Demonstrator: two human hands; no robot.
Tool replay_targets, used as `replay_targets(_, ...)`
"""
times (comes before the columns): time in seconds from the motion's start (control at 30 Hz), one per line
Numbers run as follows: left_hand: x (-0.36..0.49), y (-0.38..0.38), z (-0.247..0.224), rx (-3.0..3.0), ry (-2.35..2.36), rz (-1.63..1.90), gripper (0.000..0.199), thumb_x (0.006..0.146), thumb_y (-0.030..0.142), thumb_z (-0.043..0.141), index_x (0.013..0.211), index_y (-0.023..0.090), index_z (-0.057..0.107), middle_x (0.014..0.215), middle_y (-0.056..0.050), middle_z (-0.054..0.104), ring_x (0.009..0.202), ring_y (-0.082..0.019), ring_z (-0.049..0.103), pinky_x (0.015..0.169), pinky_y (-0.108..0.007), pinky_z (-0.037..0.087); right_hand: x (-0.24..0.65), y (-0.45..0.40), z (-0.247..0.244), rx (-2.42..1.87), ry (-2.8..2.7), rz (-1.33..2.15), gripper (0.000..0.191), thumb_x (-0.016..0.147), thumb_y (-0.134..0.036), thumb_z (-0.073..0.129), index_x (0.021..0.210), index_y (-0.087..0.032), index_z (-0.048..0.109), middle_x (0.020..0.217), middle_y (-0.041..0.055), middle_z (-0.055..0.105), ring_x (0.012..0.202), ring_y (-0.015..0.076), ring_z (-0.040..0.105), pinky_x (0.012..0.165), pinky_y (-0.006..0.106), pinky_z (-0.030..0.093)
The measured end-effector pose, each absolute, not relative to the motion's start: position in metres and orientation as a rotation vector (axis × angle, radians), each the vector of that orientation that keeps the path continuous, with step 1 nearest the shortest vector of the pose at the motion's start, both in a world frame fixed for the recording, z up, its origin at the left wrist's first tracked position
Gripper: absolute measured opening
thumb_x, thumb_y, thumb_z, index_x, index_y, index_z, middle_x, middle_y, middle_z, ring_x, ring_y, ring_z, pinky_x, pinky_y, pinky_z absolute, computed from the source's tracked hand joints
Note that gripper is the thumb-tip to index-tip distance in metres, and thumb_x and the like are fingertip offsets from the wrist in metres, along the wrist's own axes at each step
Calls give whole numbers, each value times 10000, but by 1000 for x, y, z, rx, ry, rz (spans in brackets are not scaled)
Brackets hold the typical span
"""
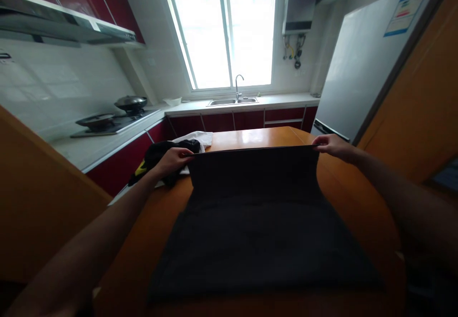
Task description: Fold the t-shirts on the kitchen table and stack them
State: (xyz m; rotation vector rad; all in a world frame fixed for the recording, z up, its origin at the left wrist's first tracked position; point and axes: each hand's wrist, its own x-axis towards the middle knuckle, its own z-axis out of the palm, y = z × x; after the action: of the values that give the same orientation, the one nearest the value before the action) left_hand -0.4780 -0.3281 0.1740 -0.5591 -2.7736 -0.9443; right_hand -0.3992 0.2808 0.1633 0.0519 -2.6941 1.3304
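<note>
A dark, nearly black piece of cloth (pixel 257 231), perhaps a garment, lies spread over the wooden table (pixel 243 139). Its far edge is lifted and stretched straight between my two hands. My left hand (pixel 173 161) pinches the far left corner. The far right corner is pinched between the fingers of my right hand (pixel 332 146). The near part of the cloth rests flat towards me. Just beyond my left hand lies a heap of black clothing (pixel 153 154) with a yellow patch, beside a white cloth (pixel 202 137).
Behind the table runs a white counter with a sink (pixel 232 101) and faucet (pixel 237 86) under a window. A stove with a lidded wok (pixel 130 102) and another pan (pixel 96 120) stands left. A refrigerator (pixel 361 64) is on the right. Orange-brown panels flank both sides.
</note>
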Motion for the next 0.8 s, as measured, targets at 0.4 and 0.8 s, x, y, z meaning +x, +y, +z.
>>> replay_targets(0.4, -298, -356, 155, -835, -2408, -569, 248, 880, 471, 659, 904, 248, 764, 973, -39, 740, 892, -207, 683, 841, -312, 528, -211, 268, 147, 328, -2622, 1093, 319, 825, -521, 705, 881, -208, 699, 1002, 115, 739, 947, 265, 674, 896, 376, 516)
replay_targets(0.8, -209, -370, 78, -895, -2538, -427, 166, 859, 329, 634, 943, 290, 771, 971, -28, 763, 907, -225, 705, 799, -339, 530, -130, 254, 56, 359, -2627, 1114, 173, 834, -421, 673, 864, -250, 681, 1009, 90, 724, 979, 280, 687, 886, 414, 558)
